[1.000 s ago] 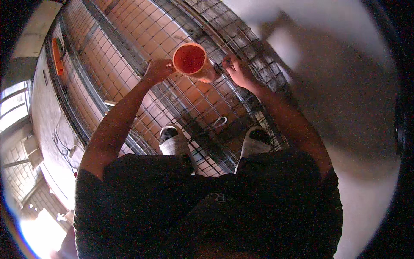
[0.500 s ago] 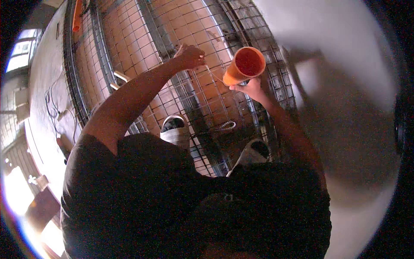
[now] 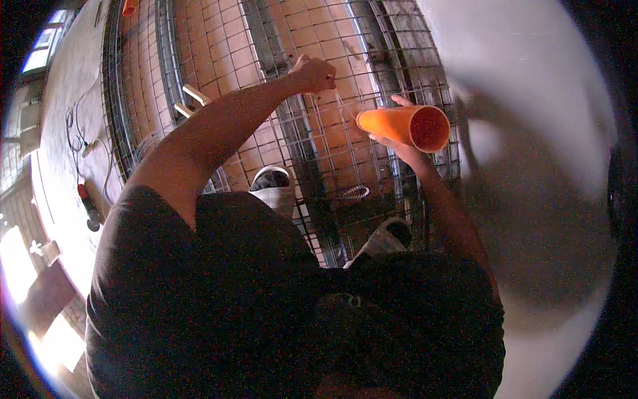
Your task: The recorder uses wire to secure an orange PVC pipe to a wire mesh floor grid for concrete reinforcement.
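Note:
An orange plastic pipe [image 3: 392,125] lies tilted in my right hand [image 3: 409,151], its open end turned toward the right. The fingers show on both sides of the pipe, wrapped around it from below. To the left, my left hand [image 3: 316,74] is closed in a pinch above the steel mesh [image 3: 332,143]. A thin, pale strand [image 3: 341,103] runs from its fingers toward the narrow-looking far end of the pipe. Whether the strand is string or wire, I cannot tell.
Two pale strips [image 3: 193,95] rest on the mesh at left. A whitish coil [image 3: 357,192] lies between my shoes [image 3: 274,183]. Another orange pipe [image 3: 129,6] shows at the far left. A cable [image 3: 74,130] and a red-and-dark tool [image 3: 88,206] are beyond the mesh. A pale wall [image 3: 525,60] stands right.
The pipe has swung so its open end points right instead of up, and it has moved right. My left hand has shifted slightly right and farther away, still pinching the strand.

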Motion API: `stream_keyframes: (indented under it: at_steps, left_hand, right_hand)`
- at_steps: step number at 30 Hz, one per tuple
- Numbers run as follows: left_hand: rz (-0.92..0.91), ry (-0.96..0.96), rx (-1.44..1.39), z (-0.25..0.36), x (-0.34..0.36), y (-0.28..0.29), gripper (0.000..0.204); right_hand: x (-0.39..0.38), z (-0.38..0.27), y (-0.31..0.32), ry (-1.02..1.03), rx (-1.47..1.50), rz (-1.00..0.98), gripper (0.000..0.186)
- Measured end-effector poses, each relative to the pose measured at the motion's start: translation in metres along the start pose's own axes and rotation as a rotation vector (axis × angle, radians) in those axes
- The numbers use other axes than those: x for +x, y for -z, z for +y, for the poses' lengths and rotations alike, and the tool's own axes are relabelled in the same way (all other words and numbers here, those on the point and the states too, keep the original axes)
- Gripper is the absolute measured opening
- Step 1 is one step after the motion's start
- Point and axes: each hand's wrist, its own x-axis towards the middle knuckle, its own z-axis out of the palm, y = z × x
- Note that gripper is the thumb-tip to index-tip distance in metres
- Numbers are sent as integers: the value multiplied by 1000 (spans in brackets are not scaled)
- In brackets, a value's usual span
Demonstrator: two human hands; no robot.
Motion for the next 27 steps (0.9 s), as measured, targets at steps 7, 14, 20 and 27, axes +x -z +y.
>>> stream_keyframes:
  at_steps: [7, 14, 20, 27]
  left_hand:
    - [-102, 11, -12, 1, 9, 8, 32]
    - [436, -67, -109, 23, -36, -6, 23]
    - [86, -650, 168, 8, -53, -22, 39]
    - [-1103, 477, -1553, 115, -91, -14, 55]
  right_hand:
    - [-7, 32, -8, -58, 18, 44, 102]
    - [-10, 28, -8, -93, 41, 53, 107]
    - [-7, 18, -14, 68, -39, 54, 97]
    - [4, 10, -12, 81, -14, 41, 99]
